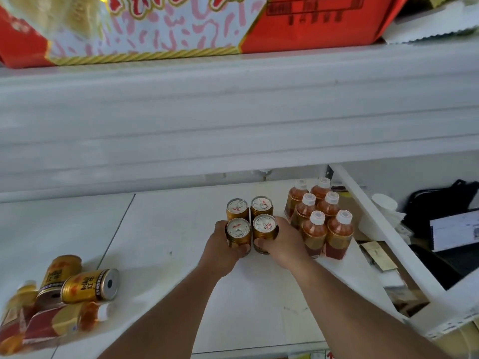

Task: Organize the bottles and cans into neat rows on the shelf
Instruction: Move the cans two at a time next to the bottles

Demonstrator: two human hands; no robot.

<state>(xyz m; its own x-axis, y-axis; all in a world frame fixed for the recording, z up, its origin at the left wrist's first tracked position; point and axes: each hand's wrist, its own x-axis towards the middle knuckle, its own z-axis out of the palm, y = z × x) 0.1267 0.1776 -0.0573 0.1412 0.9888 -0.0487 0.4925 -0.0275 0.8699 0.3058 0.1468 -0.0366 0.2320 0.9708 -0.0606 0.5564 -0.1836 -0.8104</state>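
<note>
six bottles point(317, 216) and four cans point(250, 221) standing in rows at 1 o'clock; left hand point(223, 251) and right hand point(282, 244) each clamped on a front can. still lying loose at 8 o'clock: two cans point(77, 281) and some bottles point(51, 322)

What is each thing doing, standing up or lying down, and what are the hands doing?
Four gold cans: upright, two by two.
Six bottles: upright, capped, two rows.
Two loose cans: lying down, unsorted.
Loose bottles: lying down, capped.
Left hand: gripping front-left can.
Right hand: gripping front-right can.

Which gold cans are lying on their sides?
The two gold cans at the shelf's left; the four between the hands stand upright.
</note>
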